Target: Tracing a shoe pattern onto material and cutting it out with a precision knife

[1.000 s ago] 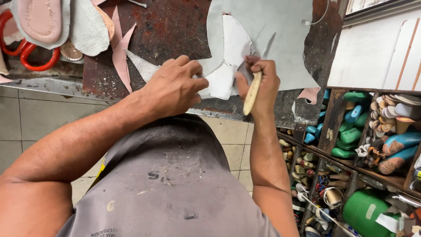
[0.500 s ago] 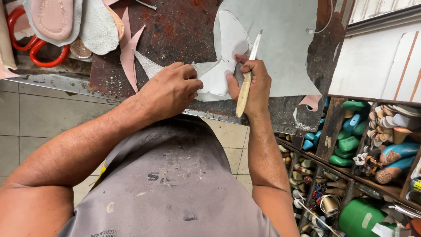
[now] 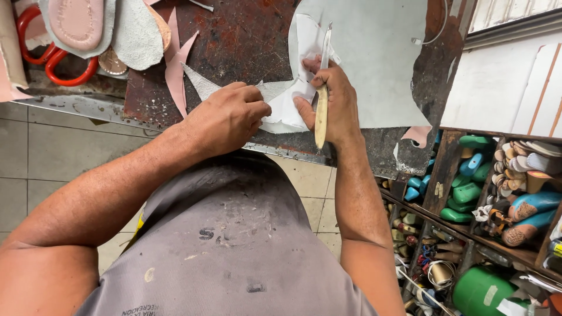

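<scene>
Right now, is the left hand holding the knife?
No: the right hand holds the knife, while the left hand presses the white leather piece.

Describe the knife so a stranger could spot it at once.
Start at the dark, stained workbench and find the large pale grey sheet. The right hand grips the knife there: a slim blade on a light wooden handle, the only tool held.

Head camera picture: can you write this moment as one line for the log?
left hand: pressing white paper pattern | right hand: grip on wooden-handled knife | under: grey leather sheet | surface: dark worn workbench
</scene>
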